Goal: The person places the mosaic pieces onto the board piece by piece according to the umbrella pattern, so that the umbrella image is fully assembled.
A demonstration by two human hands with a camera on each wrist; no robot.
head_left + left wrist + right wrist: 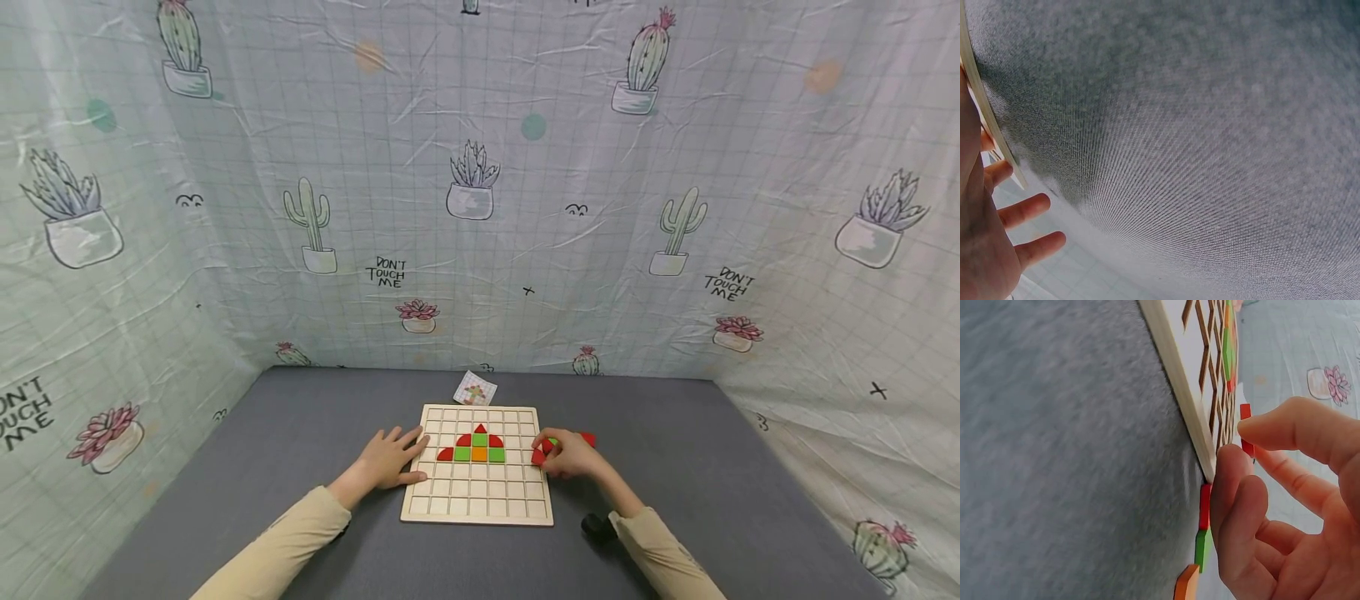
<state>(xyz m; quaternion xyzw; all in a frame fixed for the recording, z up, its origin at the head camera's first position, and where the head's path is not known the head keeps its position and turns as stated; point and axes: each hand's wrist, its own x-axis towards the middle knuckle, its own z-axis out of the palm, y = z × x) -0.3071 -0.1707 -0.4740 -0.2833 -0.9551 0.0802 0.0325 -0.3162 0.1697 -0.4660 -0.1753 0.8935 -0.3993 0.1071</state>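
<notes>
A light wooden board (480, 504) with a grid of square recesses lies on the grey table. Red, green and orange pieces fill several of its middle cells, with a red triangle (481, 429) at the top. Spread along the board's left edge, my left hand (386, 460) rests with straight fingers. Its fingertips lap over the rim, and the left wrist view shows the hand (988, 231) against that edge. Just past the board's right edge, my right hand (573, 458) pinches a small red piece (1246, 411) between thumb and fingers.
Beside the board's right edge lie loose pieces, including a red one (588, 437), a green one (1201, 550) and an orange one (1186, 584). A small printed card (474, 388) stands behind the board. Cactus-patterned cloth (480, 250) encloses the table's back and sides.
</notes>
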